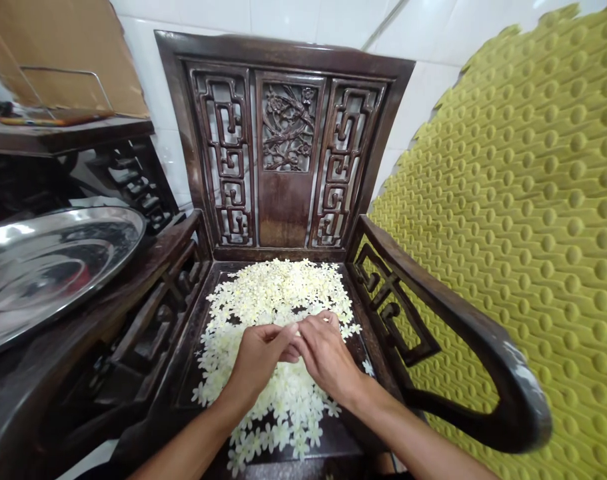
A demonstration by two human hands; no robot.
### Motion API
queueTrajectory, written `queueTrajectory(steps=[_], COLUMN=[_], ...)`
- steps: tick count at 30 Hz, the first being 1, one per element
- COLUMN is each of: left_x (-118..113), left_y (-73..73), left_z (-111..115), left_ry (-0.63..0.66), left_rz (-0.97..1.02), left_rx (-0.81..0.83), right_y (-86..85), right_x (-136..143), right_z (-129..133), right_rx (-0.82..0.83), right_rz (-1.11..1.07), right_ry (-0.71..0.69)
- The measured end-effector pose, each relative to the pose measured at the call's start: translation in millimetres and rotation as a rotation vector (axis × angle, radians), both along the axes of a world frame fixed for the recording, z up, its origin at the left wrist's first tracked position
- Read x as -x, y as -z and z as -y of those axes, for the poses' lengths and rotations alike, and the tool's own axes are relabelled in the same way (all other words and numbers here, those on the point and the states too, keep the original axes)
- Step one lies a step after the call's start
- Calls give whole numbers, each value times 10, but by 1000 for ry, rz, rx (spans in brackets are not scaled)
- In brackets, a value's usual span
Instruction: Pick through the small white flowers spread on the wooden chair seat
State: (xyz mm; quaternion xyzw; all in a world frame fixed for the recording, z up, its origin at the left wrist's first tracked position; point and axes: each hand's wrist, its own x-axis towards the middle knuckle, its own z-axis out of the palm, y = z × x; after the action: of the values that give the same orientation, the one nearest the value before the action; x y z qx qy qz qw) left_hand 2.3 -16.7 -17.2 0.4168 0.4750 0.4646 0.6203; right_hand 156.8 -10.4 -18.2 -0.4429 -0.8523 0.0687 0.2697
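Pale yellow-white flowers (283,287) are spread in a thick layer over the seat of a dark carved wooden chair (286,207). Above the middle of the flowers, my left hand (263,353) and my right hand (328,350) meet at the fingertips. Both hands are closed, with thumbs and fingers pinched together. Whatever lies between the fingertips is too small and too hidden to make out. Loose flowers reach the front edge of the seat, below my wrists.
Curved armrests flank the seat, the right one (463,327) reaching far forward. A round metal tray (108,267) sits at the left, beside a dark shelf (68,137) with cardboard (73,47). A yellow bumpy mat (533,200) stands at the right against the tiled wall.
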Motion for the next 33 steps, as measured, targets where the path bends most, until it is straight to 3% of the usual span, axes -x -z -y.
queueTrajectory(steps=[7, 12, 16, 23, 29, 33], left_x=[27, 69, 25, 3, 77, 70], left_y=[-107, -77, -89, -129, -132, -141], left_z=[22, 5, 32, 31, -14, -19], left_ry=[-183, -15, 133, 73, -17, -21], left_rz=[-10, -120, -51, -218, -377, -322], left_rx=[-143, -209, -219, -325, -512, -452], right_y=[9, -3, -77, -58, -127, -217], right_x=[-39, -80, -47, -90, -110, -110], right_z=[-128, -145, 3, 33, -36, 31], right_rx=[-23, 207, 487, 589, 667, 628], right_rz=[7, -249, -473, -642, -719, -666], right_ry=[79, 90, -38, 49, -88, -103])
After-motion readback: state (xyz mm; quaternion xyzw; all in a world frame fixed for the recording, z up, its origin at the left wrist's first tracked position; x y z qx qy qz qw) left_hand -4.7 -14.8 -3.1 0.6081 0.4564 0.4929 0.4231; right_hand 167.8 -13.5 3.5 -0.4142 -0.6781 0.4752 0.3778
